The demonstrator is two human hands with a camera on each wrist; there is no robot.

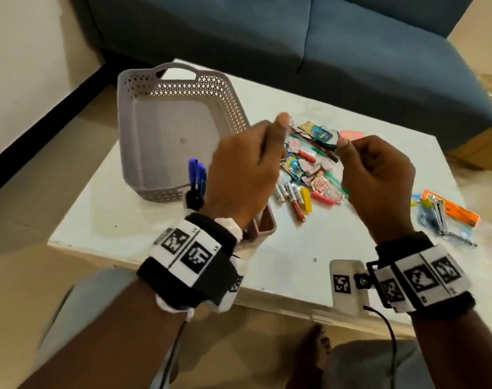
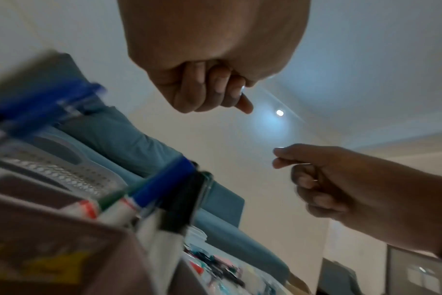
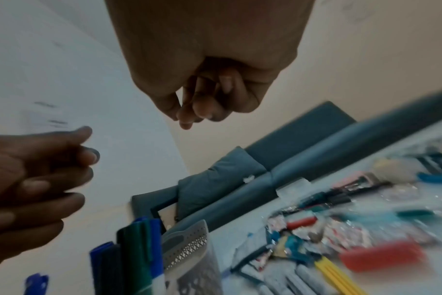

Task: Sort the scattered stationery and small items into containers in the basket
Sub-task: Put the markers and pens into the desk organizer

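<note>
Head view, left hand: the left hand (image 1: pixel 243 169) is raised above the white table (image 1: pixel 281 256), fingers curled, thumb up and pressed to the forefinger; whether anything thin is pinched there I cannot tell.
Head view, right hand: the right hand (image 1: pixel 376 181) is raised beside it, apart from it, fingers curled in, thumb tip against the forefinger; what it pinches, if anything, cannot be told.
Head view, scattered items: the pile of small packets and stationery (image 1: pixel 309 167) lies on the table below and between the two hands, touching neither.
Head view, basket: the grey perforated basket (image 1: pixel 144 178) stands on the table to the left of the left hand, nothing seen in it.
Head view, pen holder: a brown container (image 1: pixel 263 226) stands just under the left wrist, outside the basket, with blue pens (image 1: pixel 197 175) standing up beside it.
Head view, far right: an orange packet (image 1: pixel 452 209) and a metal tool lie well apart from the pile.
Left wrist view: the left hand (image 2: pixel 207 83) is clenched with the forefinger tip poking out; the right hand (image 2: pixel 341 179) faces it, thumb on forefinger; blue pens (image 2: pixel 164 179) stand below, blurred.
Right wrist view: the right hand (image 3: pixel 204 93) has fingertips bunched together; the left hand (image 3: pixel 38 175) is curled at the left edge; the pile (image 3: pixel 341 229) lies blurred on the table below.
</note>
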